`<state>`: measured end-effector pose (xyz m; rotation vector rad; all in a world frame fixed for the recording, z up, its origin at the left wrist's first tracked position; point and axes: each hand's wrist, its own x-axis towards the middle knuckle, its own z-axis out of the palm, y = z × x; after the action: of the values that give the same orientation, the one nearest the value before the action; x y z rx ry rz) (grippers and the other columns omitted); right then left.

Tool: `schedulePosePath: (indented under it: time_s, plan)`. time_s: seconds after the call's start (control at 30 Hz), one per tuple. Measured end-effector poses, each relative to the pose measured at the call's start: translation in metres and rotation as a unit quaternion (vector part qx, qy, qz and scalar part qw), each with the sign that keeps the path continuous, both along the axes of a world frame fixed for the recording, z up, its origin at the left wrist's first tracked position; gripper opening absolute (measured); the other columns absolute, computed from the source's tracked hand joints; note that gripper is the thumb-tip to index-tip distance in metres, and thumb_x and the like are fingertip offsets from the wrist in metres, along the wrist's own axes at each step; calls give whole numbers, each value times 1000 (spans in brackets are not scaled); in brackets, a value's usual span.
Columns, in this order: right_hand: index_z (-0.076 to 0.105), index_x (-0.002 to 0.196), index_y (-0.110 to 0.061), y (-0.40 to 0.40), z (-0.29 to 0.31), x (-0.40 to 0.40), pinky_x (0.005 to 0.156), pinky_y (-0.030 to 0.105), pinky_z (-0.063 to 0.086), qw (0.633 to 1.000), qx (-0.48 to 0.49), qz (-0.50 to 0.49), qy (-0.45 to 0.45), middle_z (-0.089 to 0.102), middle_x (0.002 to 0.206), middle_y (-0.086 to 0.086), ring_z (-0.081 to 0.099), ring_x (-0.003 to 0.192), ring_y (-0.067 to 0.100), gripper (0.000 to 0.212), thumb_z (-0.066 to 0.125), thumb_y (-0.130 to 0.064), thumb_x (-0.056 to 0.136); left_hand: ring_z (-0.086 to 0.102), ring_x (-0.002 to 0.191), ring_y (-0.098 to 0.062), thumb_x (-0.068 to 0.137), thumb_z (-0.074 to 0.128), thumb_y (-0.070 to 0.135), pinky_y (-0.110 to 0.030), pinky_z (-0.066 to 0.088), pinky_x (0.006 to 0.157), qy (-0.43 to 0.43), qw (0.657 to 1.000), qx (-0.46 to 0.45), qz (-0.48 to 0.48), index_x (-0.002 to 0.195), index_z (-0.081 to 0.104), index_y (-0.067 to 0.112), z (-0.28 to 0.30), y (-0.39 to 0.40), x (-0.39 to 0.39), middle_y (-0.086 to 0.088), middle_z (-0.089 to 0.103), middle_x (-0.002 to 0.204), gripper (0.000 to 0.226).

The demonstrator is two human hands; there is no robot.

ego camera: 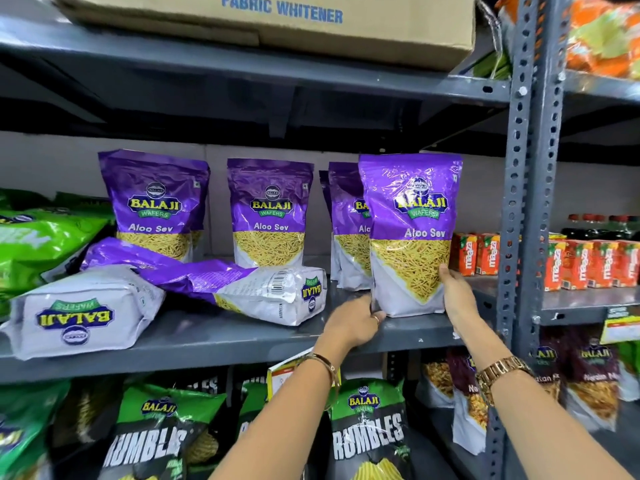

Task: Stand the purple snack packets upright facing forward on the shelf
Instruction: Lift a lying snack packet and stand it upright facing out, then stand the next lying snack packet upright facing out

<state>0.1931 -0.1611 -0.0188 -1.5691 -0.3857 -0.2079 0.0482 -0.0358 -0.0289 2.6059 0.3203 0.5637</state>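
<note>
A purple Aloo Sev packet (pixel 410 233) stands upright near the front right of the grey shelf (pixel 214 337), label facing me. My left hand (pixel 356 322) grips its lower left corner and my right hand (pixel 459 299) presses its lower right side. Behind it, another purple packet (pixel 346 230) stands upright. Two more upright packets (pixel 156 202) (pixel 270 213) stand further left along the back. Two purple packets lie flat on the shelf: one (pixel 79 310) at the front left with its base toward me, one (pixel 242 285) in the middle, back side up.
Green snack bags (pixel 38 244) crowd the shelf's left end. A perforated steel upright (pixel 530 188) bounds the right side, with orange juice cartons (pixel 588 265) beyond it. A cardboard box (pixel 277 22) sits on the shelf above. Rumbles bags (pixel 367 427) fill the shelf below.
</note>
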Motion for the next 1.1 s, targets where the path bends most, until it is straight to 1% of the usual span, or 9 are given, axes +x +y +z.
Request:
schedulePosePath:
  time_s: [0.13,0.23,0.4,0.5,0.67,0.73,0.87,0.93,1.1]
  plan:
    - [50,118,1,2,5,-32,93,34,35,957,34,-185,-218,56,122,23,49,115,35,40,42,-29,92,47,127,-36,94,44,6,-41,38,107,-254,965,-59,35,131,48,4,1,-5,-19,-25,54,130,37]
    - [56,103,5,14,27,-56,81,33,38,908,26,-207,-365,60,103,26,55,95,38,31,41,-20,92,23,145,-28,92,40,-2,-36,23,117,-399,912,-12,99,137,41,0,10,1,-40,-16,40,148,46]
    - [60,97,3,52,51,-92,63,21,32,876,-11,-150,-457,66,87,22,57,73,26,25,44,-15,90,10,147,-31,90,44,5,-46,10,120,-401,886,-23,230,145,24,1,24,21,-71,-14,24,156,58]
    - [60,101,-3,80,52,-107,71,37,45,899,-38,-95,-426,69,89,19,63,80,33,28,47,-22,87,4,147,-30,90,47,15,-50,6,119,-370,874,-99,298,147,12,1,23,34,-85,-14,10,159,68]
    - [56,115,-8,130,46,-125,92,37,45,952,-118,63,-276,63,115,15,57,106,29,42,57,-36,84,-1,146,-36,85,64,29,-43,7,119,-373,808,-321,323,146,-4,-2,22,60,-98,-19,-7,158,96]
    - [55,117,-8,143,40,-128,91,33,39,967,-113,99,-207,57,125,14,52,114,27,49,53,-45,85,6,145,-37,79,72,30,-39,11,120,-377,757,-433,312,145,-3,-5,23,76,-98,-24,1,156,106]
    - [61,107,-7,160,19,-121,76,22,31,984,-25,168,-60,60,112,11,51,102,19,39,50,-40,89,39,133,-34,72,78,30,-37,37,108,-358,692,-567,269,141,17,-6,19,105,-96,-23,35,146,99]
    - [61,104,-5,169,13,-115,69,24,33,981,37,189,-19,58,103,12,51,99,20,28,52,-27,89,50,122,-32,72,79,27,-33,44,96,-351,682,-599,232,136,28,-4,17,116,-93,-21,47,137,88]
    - [60,91,-7,171,10,-110,79,28,35,978,52,203,-19,54,93,6,48,93,18,16,53,-20,86,52,117,-32,70,81,22,-37,44,100,-337,699,-599,199,133,32,0,12,126,-85,-19,52,132,83]
